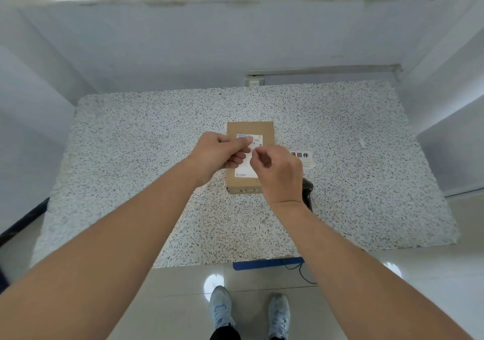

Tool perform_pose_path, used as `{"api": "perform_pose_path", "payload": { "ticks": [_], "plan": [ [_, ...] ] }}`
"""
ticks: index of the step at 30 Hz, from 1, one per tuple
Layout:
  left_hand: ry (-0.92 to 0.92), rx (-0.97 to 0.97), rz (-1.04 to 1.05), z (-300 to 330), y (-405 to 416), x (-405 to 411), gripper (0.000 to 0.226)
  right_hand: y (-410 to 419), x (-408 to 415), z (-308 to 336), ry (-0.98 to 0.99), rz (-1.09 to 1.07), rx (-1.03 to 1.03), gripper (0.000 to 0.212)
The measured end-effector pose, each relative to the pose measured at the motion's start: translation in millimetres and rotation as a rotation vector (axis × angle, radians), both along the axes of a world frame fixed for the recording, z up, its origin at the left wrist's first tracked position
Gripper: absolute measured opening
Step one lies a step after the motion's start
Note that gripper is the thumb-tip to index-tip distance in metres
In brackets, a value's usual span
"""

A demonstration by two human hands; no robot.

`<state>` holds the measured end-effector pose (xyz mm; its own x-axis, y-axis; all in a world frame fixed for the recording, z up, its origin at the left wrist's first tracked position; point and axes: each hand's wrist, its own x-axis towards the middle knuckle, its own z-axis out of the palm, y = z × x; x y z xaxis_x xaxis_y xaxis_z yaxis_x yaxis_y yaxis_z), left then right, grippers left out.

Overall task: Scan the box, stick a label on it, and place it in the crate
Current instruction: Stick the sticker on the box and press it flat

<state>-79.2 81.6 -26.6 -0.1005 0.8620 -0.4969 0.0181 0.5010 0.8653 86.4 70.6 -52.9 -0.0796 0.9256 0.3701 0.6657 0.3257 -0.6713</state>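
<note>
1. Brown cardboard is what we see at the centre: the box (250,130) lies flat on the speckled table (131,143), near its middle, with a white shipping label (255,140) on its top face.
2. Our left hand (218,153) hovers over the left part of the box. Its fingers are curled in, thumb pressed toward the forefinger, pinching what looks like a small white sticker (248,157) or its backing; we cannot tell which.
3. Our right hand (279,172) sits just beside the left, over the right and near part of the box. It is curled nearly closed as well, thumb and forefinger meeting at the edge of the same white piece.
4. The two hands almost touch at the fingertips, above the printed label.
5. Just right of the box, a stack of white stickers printed with black characters (303,156) lies on the table.
6. A dark handheld scanner (308,190) rests on the table beside the box's near right corner, partly hidden by our right wrist.
7. Below the table edge, we see grey shoes (221,307) on a pale tiled floor.
</note>
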Motion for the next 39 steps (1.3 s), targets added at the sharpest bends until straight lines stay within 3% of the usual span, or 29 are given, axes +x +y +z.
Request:
{"api": "perform_pose_path", "payload": {
  "ticks": [3,9,15,19,26,31,39],
  "plan": [
    [0.015,-0.045,-0.033,6.2,5.2,2.1,0.027,-2.1,0.4,-0.2,-0.103,0.047,0.041,0.010],
    [0.095,-0.075,-0.041,8.9,10.9,3.2,0.011,-0.2,1.0,3.2,-0.129,0.069,0.099,0.007],
    [0.197,-0.044,-0.082,7.0,18.9,-0.8,0.008,5.3,6.4,-1.5,0.016,0.114,-0.011,0.017],
    [0.262,-0.005,-0.106,1.1,21.8,-7.0,0.011,9.2,11.6,-4.3,0.164,-0.023,-0.138,0.021],
    [0.336,0.069,-0.156,-5.4,21.6,-17.9,0.015,24.7,5.4,-8.2,0.255,-0.270,-0.443,0.015],
    [0.346,0.097,-0.184,-3.6,23.8,-27.7,0.013,28.4,-7.4,-6.7,0.247,-0.301,-0.489,0.002],
    [0.358,0.100,-0.186,-10.0,30.0,-39.1,0.012,35.7,-19.6,-10.6,0.244,-0.355,-0.503,0.011]
  ]
}}
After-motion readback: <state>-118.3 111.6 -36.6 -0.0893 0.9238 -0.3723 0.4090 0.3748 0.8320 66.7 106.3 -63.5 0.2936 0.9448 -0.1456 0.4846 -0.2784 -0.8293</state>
